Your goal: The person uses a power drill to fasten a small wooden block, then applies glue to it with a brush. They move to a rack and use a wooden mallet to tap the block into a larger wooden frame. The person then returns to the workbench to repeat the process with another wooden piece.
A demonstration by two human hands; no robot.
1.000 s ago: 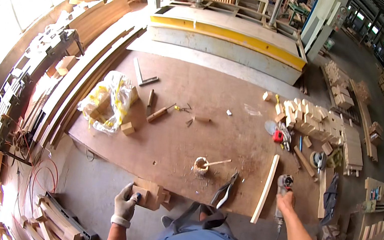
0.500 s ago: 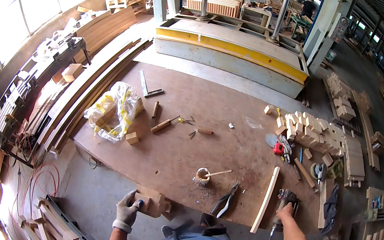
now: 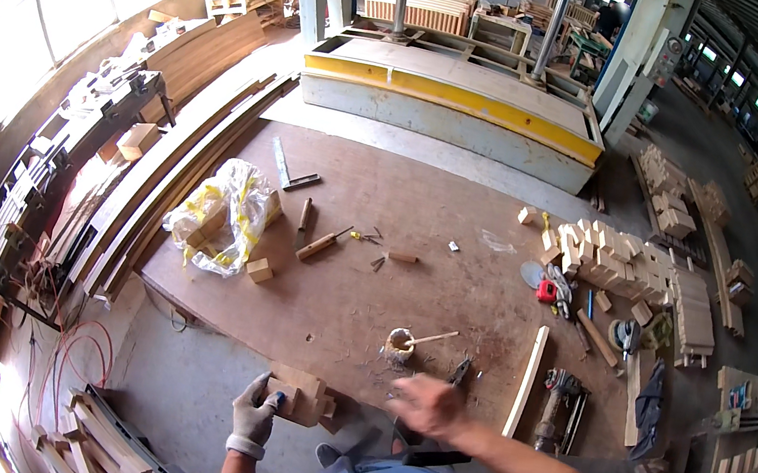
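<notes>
My left hand (image 3: 254, 413), in a pale glove, grips a notched light-wood block (image 3: 300, 396) at the table's near edge. My bare right hand (image 3: 427, 406) is smeared by motion, to the right of the block; I cannot make out its fingers. It hides most of the pliers (image 3: 460, 371), whose jaws show beyond it. A small pot (image 3: 399, 347) with a stick (image 3: 434, 339) across its rim stands just past this hand. Further right, a dark power tool (image 3: 558, 407) lies on the tabletop beside a narrow wooden strip (image 3: 526, 381).
On the brown table (image 3: 385, 198) lie a crumpled clear plastic bag (image 3: 237, 213), a square (image 3: 294, 174), a chisel (image 3: 321, 245) and a red tape measure (image 3: 547, 292). Stacked wood blocks (image 3: 615, 261) fill the right side. A large yellow-edged press (image 3: 452, 97) stands beyond.
My right hand has let go of the power tool and swung left over the pliers. The tool now lies on the table. My left hand keeps its hold on the block.
</notes>
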